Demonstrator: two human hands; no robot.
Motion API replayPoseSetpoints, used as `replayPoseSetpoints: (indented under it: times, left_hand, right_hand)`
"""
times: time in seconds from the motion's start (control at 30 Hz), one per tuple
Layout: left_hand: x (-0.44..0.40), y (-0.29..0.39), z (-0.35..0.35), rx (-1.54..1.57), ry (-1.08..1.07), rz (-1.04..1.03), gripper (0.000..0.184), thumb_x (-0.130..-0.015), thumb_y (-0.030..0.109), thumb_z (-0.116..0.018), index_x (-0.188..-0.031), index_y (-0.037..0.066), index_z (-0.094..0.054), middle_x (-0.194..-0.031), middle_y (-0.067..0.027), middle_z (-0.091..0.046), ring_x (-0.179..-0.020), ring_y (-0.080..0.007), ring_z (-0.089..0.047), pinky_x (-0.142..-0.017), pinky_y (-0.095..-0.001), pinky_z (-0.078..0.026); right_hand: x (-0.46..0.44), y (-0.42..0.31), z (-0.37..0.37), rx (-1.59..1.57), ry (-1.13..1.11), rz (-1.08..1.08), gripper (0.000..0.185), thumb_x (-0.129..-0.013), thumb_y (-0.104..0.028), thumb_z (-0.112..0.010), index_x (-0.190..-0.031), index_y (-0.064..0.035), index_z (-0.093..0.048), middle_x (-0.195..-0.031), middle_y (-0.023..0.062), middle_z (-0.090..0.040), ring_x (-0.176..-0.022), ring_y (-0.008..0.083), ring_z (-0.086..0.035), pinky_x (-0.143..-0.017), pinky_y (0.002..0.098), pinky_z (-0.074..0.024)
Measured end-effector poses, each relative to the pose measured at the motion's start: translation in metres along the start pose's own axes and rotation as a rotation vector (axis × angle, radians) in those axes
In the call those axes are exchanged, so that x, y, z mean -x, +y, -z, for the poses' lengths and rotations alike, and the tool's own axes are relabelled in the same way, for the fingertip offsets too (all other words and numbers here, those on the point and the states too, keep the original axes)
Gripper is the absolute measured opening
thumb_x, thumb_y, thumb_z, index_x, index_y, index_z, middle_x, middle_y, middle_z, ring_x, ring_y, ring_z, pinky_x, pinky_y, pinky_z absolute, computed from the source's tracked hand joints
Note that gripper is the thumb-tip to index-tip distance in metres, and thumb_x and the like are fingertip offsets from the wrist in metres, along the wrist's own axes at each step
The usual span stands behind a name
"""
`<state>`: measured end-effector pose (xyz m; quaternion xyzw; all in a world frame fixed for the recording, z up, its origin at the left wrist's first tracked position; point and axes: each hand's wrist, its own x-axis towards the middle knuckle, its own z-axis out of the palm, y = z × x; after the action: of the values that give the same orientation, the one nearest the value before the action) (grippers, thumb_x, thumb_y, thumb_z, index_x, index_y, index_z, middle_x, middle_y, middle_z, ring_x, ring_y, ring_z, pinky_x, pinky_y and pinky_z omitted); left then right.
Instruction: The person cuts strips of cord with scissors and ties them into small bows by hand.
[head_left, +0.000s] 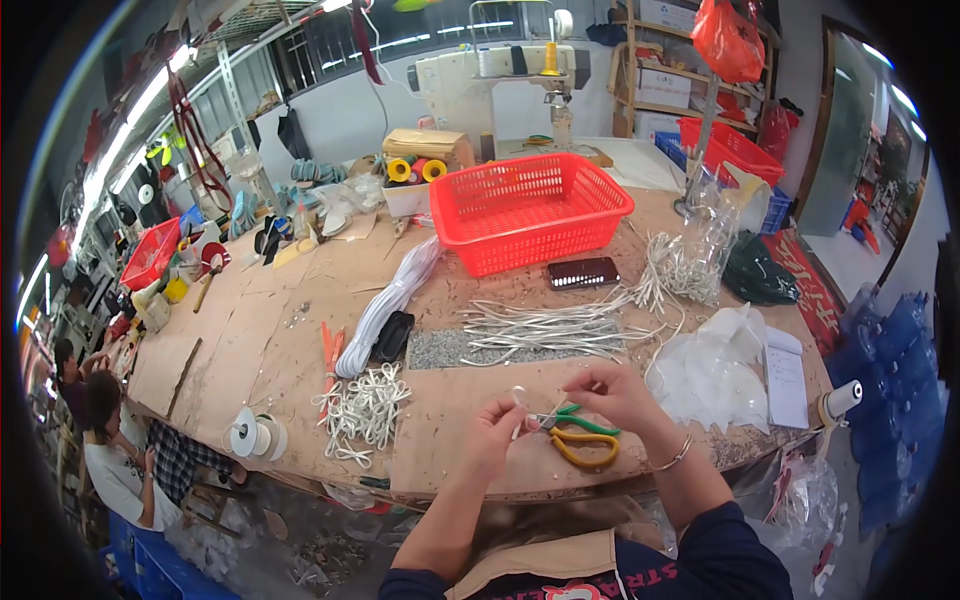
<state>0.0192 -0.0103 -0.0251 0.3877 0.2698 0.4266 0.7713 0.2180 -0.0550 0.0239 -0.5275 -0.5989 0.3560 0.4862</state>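
Observation:
My left hand (497, 432) is closed in a pinch above the near part of the table, with a short loop of white cord (518, 395) rising from its fingertips. My right hand (605, 392) is also closed, thumb and fingertips pinched on a thin light strand. Between and just below the hands are scissors (585, 448) with one green and one orange handle, their blades pointing to my left hand. Cut white cords (545, 330) lie across a grey speckled slab (435, 350) beyond the hands. A pile of knotted white loops (365, 405) is at the left.
A red basket (530, 215) stands at the back, near a dark phone (583, 273). A white cord bundle (385, 315) lies by a black object. Plastic sheets (710, 370) and a notepad (785, 378) are at the right. Two people (125, 465) sit far left.

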Motion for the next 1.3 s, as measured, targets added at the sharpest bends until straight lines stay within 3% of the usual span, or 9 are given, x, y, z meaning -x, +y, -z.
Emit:
replayPoseSetpoints:
  times: [0.13,0.33,0.5,0.67,0.8,0.83,0.9,1.07,1.3]
  left_hand:
    - [0.005,0.008,-0.016,-0.708,-0.186,0.018,0.012,-0.081,0.007,-0.058,-0.089,0.000,-0.061,-0.077,-0.0036,-0.062,-0.072,-0.0098,-0.057,-0.069,-0.0234,-0.045]
    - [0.004,0.013,-0.009,-0.652,-0.304,0.115,0.013,-0.080,0.007,-0.059,-0.090,-0.002,-0.061,-0.080,-0.0049,-0.063,-0.071,-0.0087,-0.056,-0.068,-0.0206,-0.043]
    - [0.000,0.009,0.003,-0.470,-0.234,0.154,0.014,-0.082,0.008,-0.057,-0.092,-0.001,-0.061,-0.078,-0.0061,-0.063,-0.071,-0.0081,-0.057,-0.067,-0.0205,-0.045]
    - [-0.010,-0.001,0.016,-0.067,-0.114,0.178,0.014,-0.084,0.010,-0.056,-0.094,0.000,-0.060,-0.078,-0.0047,-0.062,-0.070,-0.0088,-0.057,-0.065,-0.0201,-0.046]
    - [0.007,0.011,-0.013,-0.396,-0.044,0.061,0.017,-0.084,0.012,-0.057,-0.096,0.001,-0.061,-0.077,-0.0021,-0.061,-0.069,-0.0074,-0.055,-0.065,-0.0194,-0.045]
    - [0.010,0.012,-0.020,-0.509,-0.048,-0.009,0.018,-0.084,0.012,-0.058,-0.096,0.001,-0.061,-0.077,-0.0013,-0.061,-0.068,-0.0067,-0.055,-0.063,-0.0190,-0.045]
    - [0.007,0.007,-0.019,-0.555,-0.079,-0.017,0.018,-0.083,0.013,-0.058,-0.097,0.001,-0.062,-0.077,-0.0008,-0.061,-0.068,-0.0061,-0.054,-0.062,-0.0188,-0.043]
    - [0.007,0.016,-0.015,-0.713,-0.133,-0.028,0.018,-0.083,0.014,-0.059,-0.096,0.001,-0.062,-0.075,0.0009,-0.060,-0.066,-0.0051,-0.052,-0.059,-0.0179,-0.039]
    - [0.003,0.009,-0.004,-0.215,0.065,-0.059,0.015,-0.083,0.015,-0.059,-0.091,0.003,-0.063,-0.071,0.0021,-0.057,-0.061,-0.0038,-0.047,-0.057,-0.0176,-0.038]
  right_hand:
    - [-0.015,-0.036,-0.001,0.346,-0.220,0.402,0.011,-0.069,-0.009,-0.064,-0.079,-0.0047,-0.064,-0.073,0.0115,-0.061,-0.068,0.0254,-0.059,-0.061,0.0306,-0.0469]
    - [-0.025,-0.022,-0.007,0.126,-0.254,0.136,0.010,-0.069,-0.005,-0.065,-0.079,-0.0044,-0.065,-0.072,0.0089,-0.061,-0.069,0.0218,-0.059,-0.063,0.0296,-0.0468]
    - [-0.014,-0.033,-0.008,0.255,-0.272,0.464,0.011,-0.068,-0.002,-0.066,-0.078,-0.0066,-0.066,-0.071,0.0056,-0.061,-0.066,0.0191,-0.057,-0.058,0.0270,-0.0451]
    - [-0.004,-0.032,0.009,0.471,-0.314,0.190,0.010,-0.070,-0.012,-0.065,-0.077,-0.0052,-0.065,-0.074,0.0080,-0.060,-0.070,0.0244,-0.058,-0.063,0.0326,-0.0467]
    - [-0.001,-0.004,-0.020,0.520,0.061,0.458,0.015,-0.072,-0.016,-0.065,-0.081,-0.0043,-0.065,-0.072,0.0091,-0.061,-0.066,0.0218,-0.058,-0.062,0.0305,-0.0469]
    - [-0.003,-0.003,-0.023,0.526,0.067,0.451,0.015,-0.072,-0.016,-0.065,-0.081,-0.0043,-0.065,-0.072,0.0091,-0.061,-0.066,0.0218,-0.058,-0.062,0.0305,-0.0469]
    - [-0.003,-0.002,-0.028,0.040,-0.080,-0.007,0.012,-0.075,-0.015,-0.064,-0.081,-0.0044,-0.064,-0.072,0.0074,-0.061,-0.065,0.0140,-0.057,-0.061,0.0252,-0.0459]
    - [-0.004,0.008,-0.035,-0.064,-0.094,-0.054,0.016,-0.080,-0.015,-0.061,-0.088,-0.0009,-0.061,-0.073,0.0039,-0.061,-0.064,0.0090,-0.056,-0.060,0.0217,-0.0455]
    - [0.013,0.011,-0.065,-0.286,-0.079,-0.212,0.016,-0.085,-0.015,-0.057,-0.089,0.0004,-0.058,-0.071,0.0019,-0.059,-0.061,0.0066,-0.055,-0.056,0.0199,-0.0454]
